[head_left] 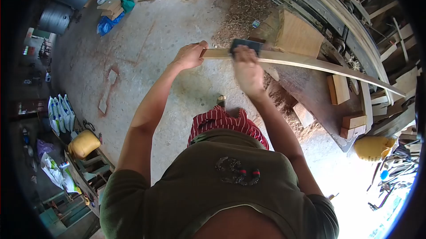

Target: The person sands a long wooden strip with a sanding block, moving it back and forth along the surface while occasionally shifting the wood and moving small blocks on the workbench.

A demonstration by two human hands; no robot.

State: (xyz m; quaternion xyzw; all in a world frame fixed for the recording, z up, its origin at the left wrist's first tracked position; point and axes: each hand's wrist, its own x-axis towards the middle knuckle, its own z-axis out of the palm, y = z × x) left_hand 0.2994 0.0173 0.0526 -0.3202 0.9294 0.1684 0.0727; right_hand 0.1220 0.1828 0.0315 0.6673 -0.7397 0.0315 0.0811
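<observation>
A long, pale wooden strip point(310, 61) runs from the middle of the head view out to the right. My left hand point(191, 55) is closed around its left end. On the strip, close to that end, lies a dark flat pad point(239, 44) that looks like sandpaper or a sanding block. My right hand point(248, 71) is smeared by motion, its fingers pressed over the pad. The underside of the pad is hidden. Farther along, the strip passes above a dark worktable point(317, 95).
A wide board point(299, 33) lies at the worktable's back, with small wood blocks point(339, 89) on its right side. Wood shavings point(244, 10) cover the floor behind. A yellow jerrycan point(84, 144) stands left, another yellow container point(375, 148) right. Metal drums point(55, 17) are far left.
</observation>
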